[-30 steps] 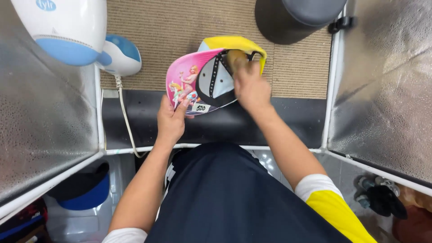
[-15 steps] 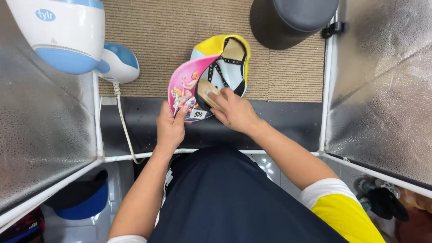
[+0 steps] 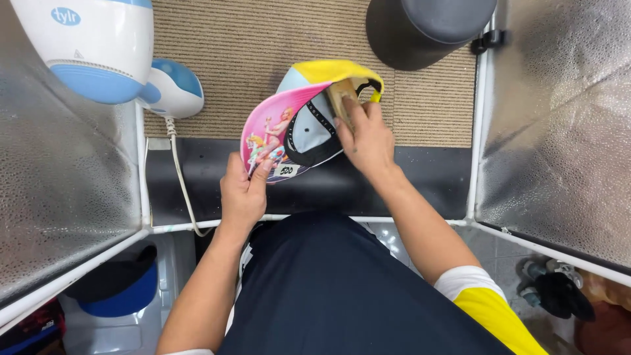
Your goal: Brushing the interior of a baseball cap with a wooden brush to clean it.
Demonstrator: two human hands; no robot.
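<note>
I hold a baseball cap (image 3: 309,125) upside down over a ribbed beige mat (image 3: 263,52). The cap has a pink printed brim, a pale blue and yellow crown and a black sweatband. My left hand (image 3: 242,194) pinches the pink brim by its near edge. My right hand (image 3: 365,139) reaches into the crown, fingers pressing a tan insert (image 3: 342,97) against the inside. A small white tag (image 3: 287,170) hangs under the brim.
A white and blue steamer body (image 3: 92,46) and its blue-topped handpiece (image 3: 172,89) with a white cord (image 3: 181,190) sit at the left. A dark grey cylinder (image 3: 427,29) stands at the back. Silver reflective panels (image 3: 559,131) wall both sides. A black ledge (image 3: 407,181) runs across.
My right hand slid from the cap's far edge toward me, then pushed back into the crown. The cap tipped a little. My left hand kept its hold on the brim.
</note>
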